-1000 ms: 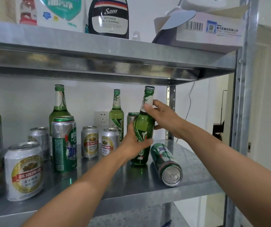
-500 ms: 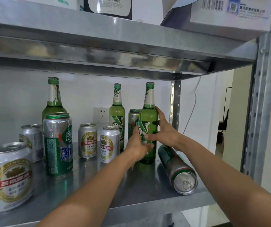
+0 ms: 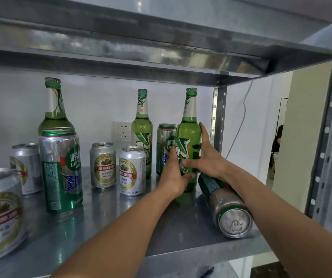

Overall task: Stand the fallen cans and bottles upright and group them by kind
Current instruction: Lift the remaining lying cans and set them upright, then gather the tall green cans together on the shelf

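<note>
The right hand (image 3: 207, 161) has slid from the neck down to the body of the green beer bottle (image 3: 189, 135), which now stands upright at the right of the metal shelf (image 3: 121, 227). The left hand (image 3: 174, 177) wraps its lower part. Both hands grip it and hide much of the label. A fallen can (image 3: 225, 205) lies just to the right, its far end under the right wrist. A tall green can (image 3: 165, 141) behind is half covered.
</note>
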